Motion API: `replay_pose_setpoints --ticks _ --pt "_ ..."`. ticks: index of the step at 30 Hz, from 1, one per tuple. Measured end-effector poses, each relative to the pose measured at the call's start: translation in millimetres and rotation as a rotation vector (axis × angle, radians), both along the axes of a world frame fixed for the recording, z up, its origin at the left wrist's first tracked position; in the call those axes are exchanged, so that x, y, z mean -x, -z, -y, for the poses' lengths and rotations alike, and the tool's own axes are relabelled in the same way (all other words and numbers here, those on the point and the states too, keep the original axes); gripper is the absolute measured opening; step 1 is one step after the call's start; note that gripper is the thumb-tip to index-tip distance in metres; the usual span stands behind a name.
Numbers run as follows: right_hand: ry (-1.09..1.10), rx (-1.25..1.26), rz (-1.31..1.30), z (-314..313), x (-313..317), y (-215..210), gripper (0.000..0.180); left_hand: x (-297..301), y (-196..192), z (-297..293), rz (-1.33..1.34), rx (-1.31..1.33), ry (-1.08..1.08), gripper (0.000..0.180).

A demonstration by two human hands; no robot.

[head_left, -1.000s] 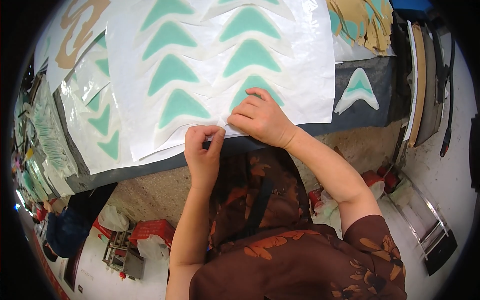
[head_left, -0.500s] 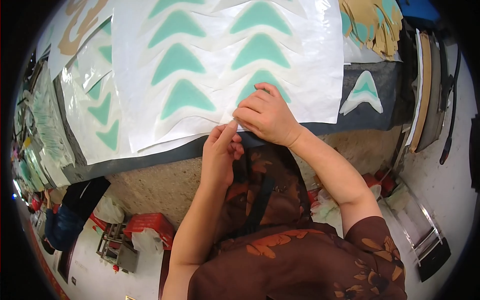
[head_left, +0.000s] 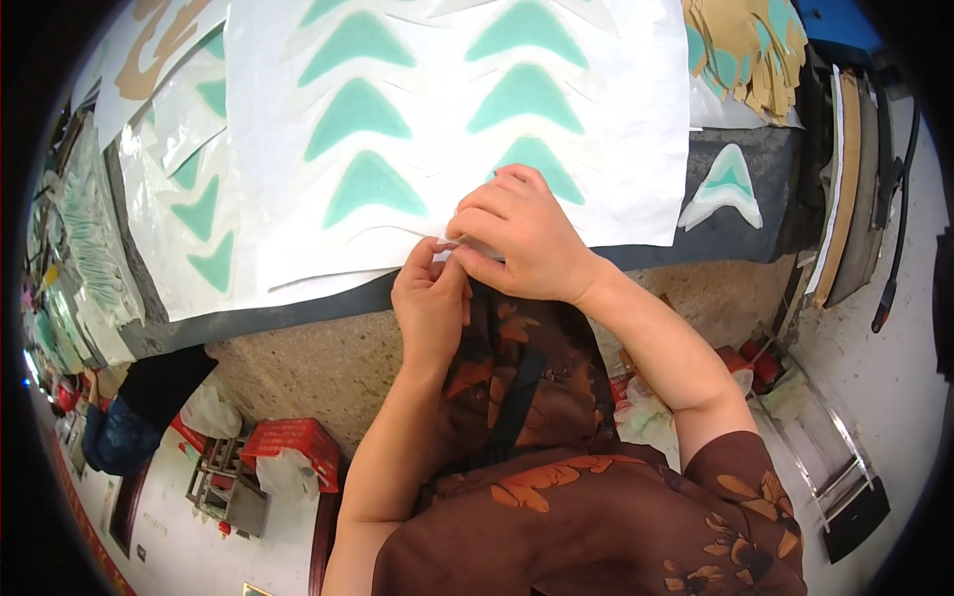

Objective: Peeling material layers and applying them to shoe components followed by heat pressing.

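A large white sheet (head_left: 258, 238) carries rows of green curved triangles with pale borders. By its near edge, my two hands meet with fingertips close together. My left hand (head_left: 430, 308) pinches a thin white bit of sheet (head_left: 444, 250), and I cannot make out whether this is part of the big sheet. Closed in a pinch from the right, my right hand (head_left: 527, 236) reaches the same bit. It partly covers the nearest green triangle (head_left: 554, 177) of the right row. The other nearest green triangle (head_left: 373, 191) lies beyond my left hand.
On the dark table cover (head_left: 656, 260) at right lies a small stack of green-and-white triangles (head_left: 725, 189). Brown paper cutouts (head_left: 750, 60) lie at far right. More sheets with green shapes (head_left: 211, 260) are on the left. A red crate (head_left: 298, 447) and a person (head_left: 124, 432) are below left.
My left hand has moved slightly left, and its fingers have closed into a pinch. My right fingertips have shifted a little left and nearer, and a white bit now shows between the hands.
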State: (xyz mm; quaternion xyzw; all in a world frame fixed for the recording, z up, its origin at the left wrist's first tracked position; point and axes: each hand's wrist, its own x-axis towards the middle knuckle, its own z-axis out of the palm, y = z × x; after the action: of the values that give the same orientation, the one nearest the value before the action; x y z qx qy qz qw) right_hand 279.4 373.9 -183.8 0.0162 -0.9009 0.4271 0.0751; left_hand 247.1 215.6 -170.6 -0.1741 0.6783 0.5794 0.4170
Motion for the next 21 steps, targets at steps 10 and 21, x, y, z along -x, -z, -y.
replay_pose_setpoints --ticks 10,21 --pt "-0.059 -0.176 -0.012 10 8 -5 0.011 -8 13 8 -0.114 0.113 0.0 0.016" --pt "-0.014 -0.298 -0.036 15 10 -5 0.008 -7 13 5 -0.128 0.133 -0.011 0.014"
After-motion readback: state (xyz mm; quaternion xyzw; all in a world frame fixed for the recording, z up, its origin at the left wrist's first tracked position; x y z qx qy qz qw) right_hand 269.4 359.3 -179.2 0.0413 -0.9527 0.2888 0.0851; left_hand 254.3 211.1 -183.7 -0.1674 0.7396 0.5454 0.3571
